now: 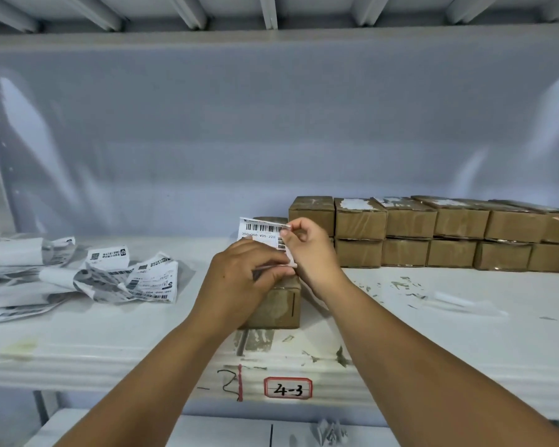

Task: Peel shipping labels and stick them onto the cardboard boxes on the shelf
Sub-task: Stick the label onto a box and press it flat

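A white shipping label [259, 231] with a barcode stands upright between my hands above a small cardboard box [276, 304] on the white shelf [117, 337]. My left hand [239, 275] pinches the lower edge of the sheet, fingers curled. At the label's right edge my right hand [307, 250] pinches it between thumb and fingertips, and a strip of the paper curls down there. Both hands hide most of the box top. Another box [273, 220] shows just behind the label.
Two stacked rows of taped cardboard boxes [433, 233] line the back right of the shelf. A heap of loose label sheets and backing paper [88, 275] lies at the left. Paper scraps [407, 285] dot the right. A tag reading 4-3 [288, 387] marks the front edge.
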